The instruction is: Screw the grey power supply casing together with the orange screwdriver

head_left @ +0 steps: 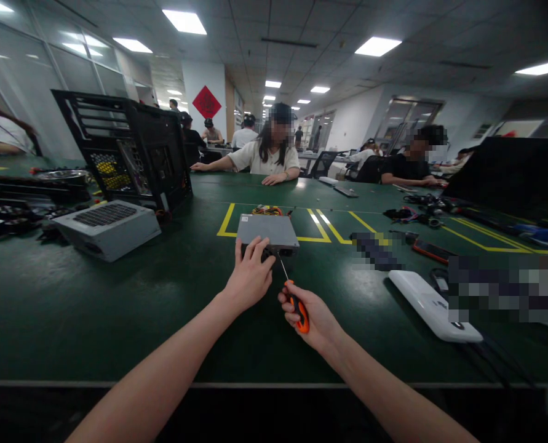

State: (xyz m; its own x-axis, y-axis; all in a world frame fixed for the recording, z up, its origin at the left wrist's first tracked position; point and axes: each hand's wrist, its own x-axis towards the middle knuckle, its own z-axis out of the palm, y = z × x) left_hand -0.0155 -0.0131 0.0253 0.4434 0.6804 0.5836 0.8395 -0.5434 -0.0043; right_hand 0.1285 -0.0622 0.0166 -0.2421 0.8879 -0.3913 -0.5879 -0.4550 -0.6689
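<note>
A small grey computer power supply (267, 229) lies on the green table in front of me, its bundle of coloured wires (267, 210) at the far side. My left hand (251, 274) grips its near left edge, with fingertips on the top cover and the thumb by the near face. In my right hand (313, 311) is an orange and black screwdriver (300, 315), held by the handle. Its thin shaft points up and away to the near face of the power supply, close to the socket. Whether the tip sits in a screw is too small to tell.
A larger grey power supply (112, 227) and an upright black computer case (130, 147) stand to the left. At right lie a white box-like device (433, 307), cables (414, 212) and a dark monitor (508, 175). Across the table sits a person (271, 151) with one hand near the case.
</note>
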